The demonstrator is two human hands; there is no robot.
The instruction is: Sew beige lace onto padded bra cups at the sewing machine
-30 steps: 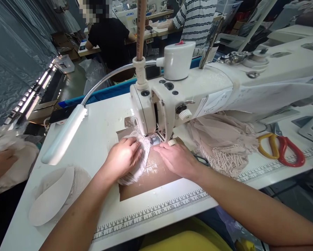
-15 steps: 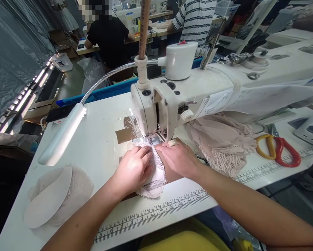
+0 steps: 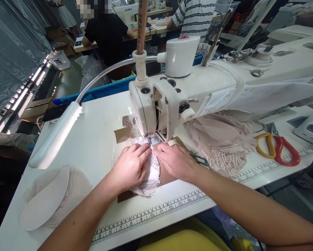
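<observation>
A small pale lace piece (image 3: 150, 176) lies on the brown patch of the white table (image 3: 99, 139), its far end under the needle of the white sewing machine (image 3: 188, 87). My left hand (image 3: 130, 167) lies on the lace with fingers pressed down, fingertips close to the needle. My right hand (image 3: 176, 160) presses the lace's right edge, fingers together and pointing left, a pale ring-like thimble on one finger. Both sets of fingertips almost meet in front of the presser foot.
A heap of pink lace fabric (image 3: 221, 143) lies right of the machine. Yellow and red scissors (image 3: 279, 148) rest further right. A gooseneck lamp (image 3: 54, 136) reaches over the left side. Foam cup pieces (image 3: 46, 198) sit front left. Other people work at tables behind.
The lace piece has been shifted right and turned in front of the needle. Both hands have moved closer together and nearer the presser foot. The camera view drifted slightly.
</observation>
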